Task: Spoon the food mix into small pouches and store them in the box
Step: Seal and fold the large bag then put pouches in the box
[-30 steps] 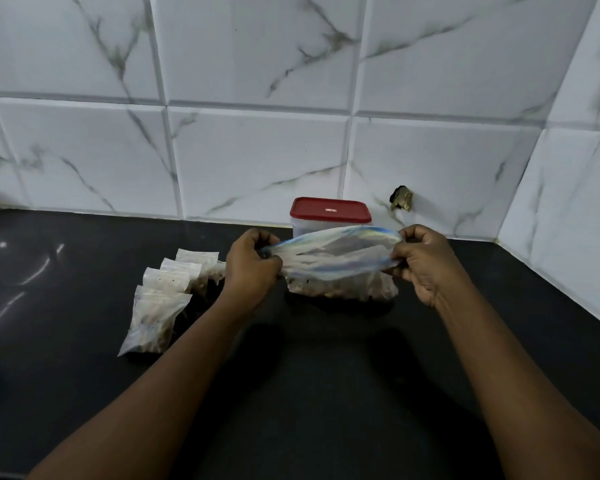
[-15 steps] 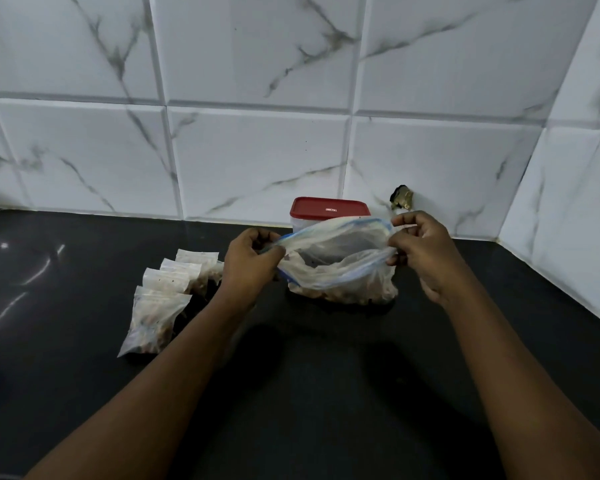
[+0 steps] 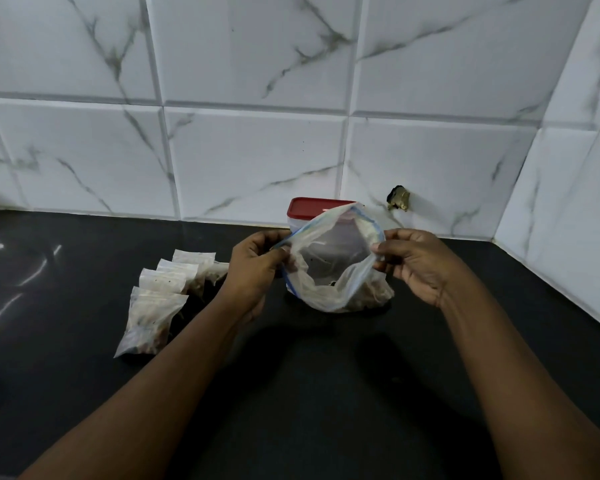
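Observation:
A large clear zip bag [image 3: 329, 287] with a blue seal strip stands on the black counter, food mix in its bottom. My left hand [image 3: 257, 271] pinches the left side of its rim and my right hand [image 3: 416, 261] pinches the right side, so the mouth gapes wide toward me. Behind the bag stands a clear box with a red lid [image 3: 312, 207], partly hidden by the bag. Several small filled pouches [image 3: 160, 299] lie in an overlapping row to the left of my left hand.
The black counter [image 3: 309, 375] runs back to a white marble-tiled wall [image 3: 257, 150] and meets a side wall on the right. A small dark fitting [image 3: 398, 197] sticks out of the wall behind the box.
The bag's mouth, stretched flat between my hands a second ago, has been pulled wide apart and tipped toward me. My hands moved slightly apart front to back.

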### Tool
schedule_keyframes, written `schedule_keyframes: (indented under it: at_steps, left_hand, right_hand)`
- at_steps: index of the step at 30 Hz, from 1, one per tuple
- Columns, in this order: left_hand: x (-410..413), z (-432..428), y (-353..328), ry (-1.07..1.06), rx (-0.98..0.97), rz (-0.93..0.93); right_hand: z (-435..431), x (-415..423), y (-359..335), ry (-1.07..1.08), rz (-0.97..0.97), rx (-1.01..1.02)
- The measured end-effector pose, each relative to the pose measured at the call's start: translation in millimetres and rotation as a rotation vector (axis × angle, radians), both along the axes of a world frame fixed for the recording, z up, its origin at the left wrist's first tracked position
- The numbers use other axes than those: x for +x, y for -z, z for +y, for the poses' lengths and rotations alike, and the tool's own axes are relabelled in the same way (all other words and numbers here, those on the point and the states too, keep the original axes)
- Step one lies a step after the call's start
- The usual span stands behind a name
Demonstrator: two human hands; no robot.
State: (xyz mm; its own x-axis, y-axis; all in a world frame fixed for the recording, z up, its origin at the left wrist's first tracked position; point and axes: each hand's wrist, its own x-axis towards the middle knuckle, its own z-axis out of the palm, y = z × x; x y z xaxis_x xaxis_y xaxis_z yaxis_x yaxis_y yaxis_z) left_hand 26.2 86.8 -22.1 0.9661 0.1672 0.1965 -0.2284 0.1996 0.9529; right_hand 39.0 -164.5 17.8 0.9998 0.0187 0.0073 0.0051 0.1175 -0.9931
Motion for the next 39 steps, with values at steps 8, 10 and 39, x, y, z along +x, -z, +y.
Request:
schedule_keyframes:
  at_steps: [8,10,39]
  left_hand:
    - [3,9,6,-0.264,0.347,-0.036]
    - [6,15,6,-0.357,0.493,-0.050]
    - [2,8,-7,0.099,-0.006,0.026]
  right_hand:
    - [1,-1,5,0.311,-0.420,-0.765]
    - [-1,-3,5,0.361,-0.509,-0.824]
    - [13,-4,3,0.054,-0.337,-0.275]
